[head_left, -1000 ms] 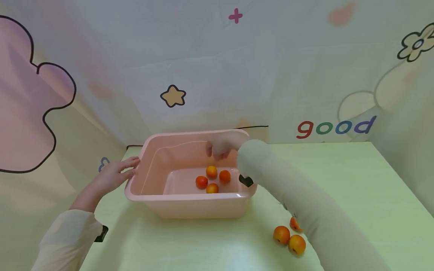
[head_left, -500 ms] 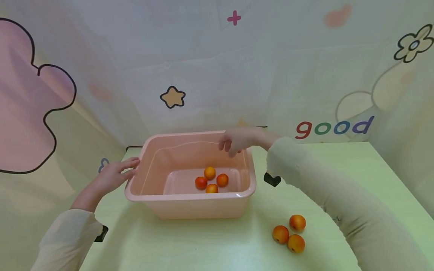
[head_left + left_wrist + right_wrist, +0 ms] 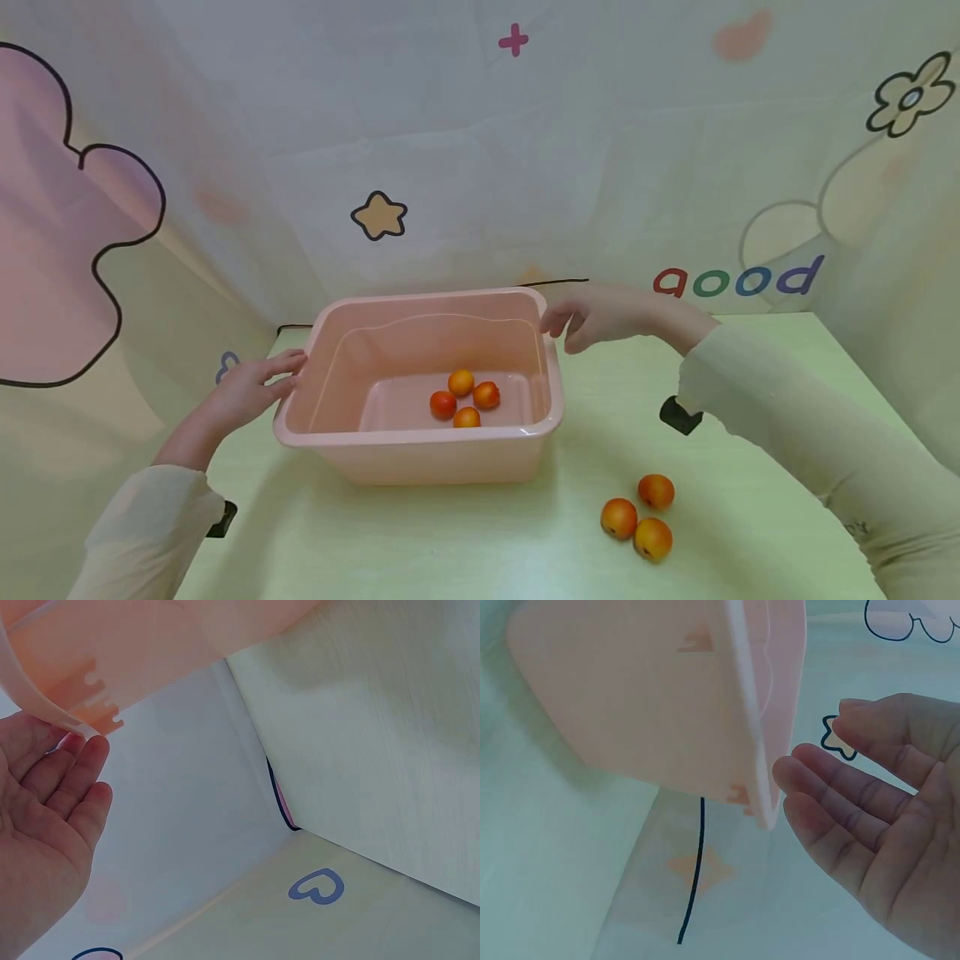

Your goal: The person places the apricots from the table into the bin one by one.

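Nearest me, toward the near edge of the surface (image 3: 510, 525) and right of the tub, three fruits (image 3: 652, 539) sit close together, smooth and round. I judge them light and firm, apt to roll if nudged and perhaps easy to bruise, so a thumb and two or three fingers round the middle, without squeezing, would suit each one.

Beyond them stands the tub (image 3: 420, 460), upright, set back toward the far edge of the surface and nearer its far left corner than its far right. It looks like thin, glossy plastic: light for its size, stiff at the turned-out rim, likely to give a little along the walls and to slide when pushed. The rim at the two short ends seems the best hold.

On its floor lie four more fruits (image 3: 486, 396), loosely grouped right of the middle, the front one partly hidden by the near rim.

My left hand (image 3: 247, 392) is loose, its fingertips resting against the tub's left rim. Farther off, my right hand (image 3: 600, 315) is empty, fingers slightly bent, by the tub's far right corner; whether it touches the rim I cannot tell.

Behind everything hangs a printed cloth (image 3: 480, 150).
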